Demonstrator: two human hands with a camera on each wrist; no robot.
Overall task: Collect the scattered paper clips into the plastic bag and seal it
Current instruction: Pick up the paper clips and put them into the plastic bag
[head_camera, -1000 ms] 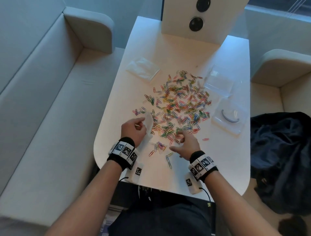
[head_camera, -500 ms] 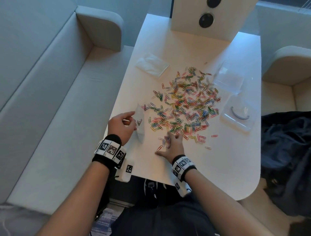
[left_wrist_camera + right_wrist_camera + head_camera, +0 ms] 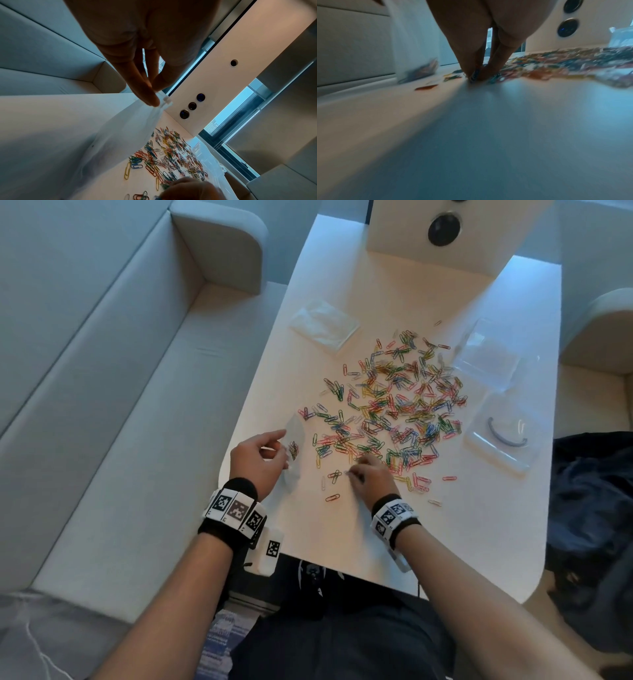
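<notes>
A white table (image 3: 342, 535) with rounded near corners is flanked by a pale sofa (image 3: 102, 422) on the left and dark clothing (image 3: 592, 508) on the right. The paper clips (image 3: 394, 405) are spread across its middle, reaching toward the near edge. The plastic bag (image 3: 294, 446), with a few clips inside, is held upright near the left edge, its top pinched by the left hand (image 3: 257, 460). Clips at the pile's near fringe are pinched by the right hand (image 3: 371, 475). 2 clear packets (image 3: 496, 440) lie along the right edge.
</notes>
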